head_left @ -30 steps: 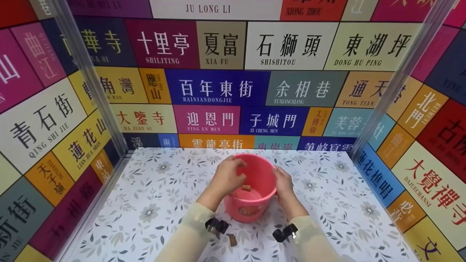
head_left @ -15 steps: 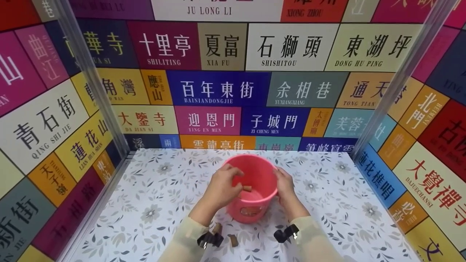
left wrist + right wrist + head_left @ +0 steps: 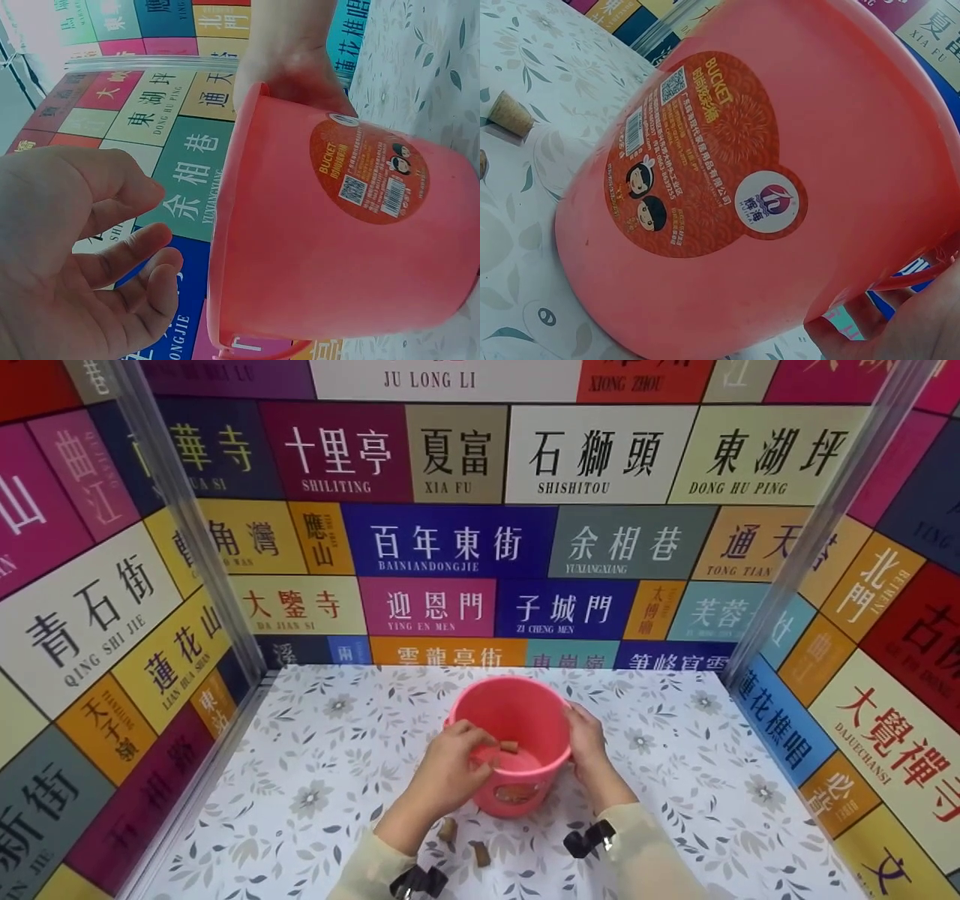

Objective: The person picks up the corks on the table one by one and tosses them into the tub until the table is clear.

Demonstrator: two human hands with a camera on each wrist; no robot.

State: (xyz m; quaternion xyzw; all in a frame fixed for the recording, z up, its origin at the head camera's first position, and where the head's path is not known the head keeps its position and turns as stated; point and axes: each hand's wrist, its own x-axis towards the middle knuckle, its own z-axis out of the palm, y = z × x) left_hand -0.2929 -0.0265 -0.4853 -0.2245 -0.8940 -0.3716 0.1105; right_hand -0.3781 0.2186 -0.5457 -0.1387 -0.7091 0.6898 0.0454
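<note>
A pink bucket (image 3: 534, 716) stands upright on the table with a cork (image 3: 509, 746) lying inside. My right hand (image 3: 589, 739) grips the bucket at its right side, near the rim; the right wrist view shows several fingertips (image 3: 826, 337) against its wall by the handle. Loosely curled, my left hand (image 3: 450, 761) hovers at the bucket's near left rim. The left wrist view has this hand (image 3: 45, 240) beside the bucket mouth, apart from it, with nothing between thumb and fingers. Two more corks, one farther left (image 3: 448, 829) and one nearer me (image 3: 480, 853), lie on the tabletop.
The table (image 3: 315, 750) has a white leaf-and-flower cover. Panels with coloured name blocks (image 3: 450, 540) rise at the back and both sides, joined by clear corner strips (image 3: 795, 540). An orange label (image 3: 697, 157) is stuck on the bucket's outer wall.
My left hand has drawn back from over the bucket's mouth, leftward and towards me. A cork that its forearm covered now shows on the table. My right hand stays on the bucket.
</note>
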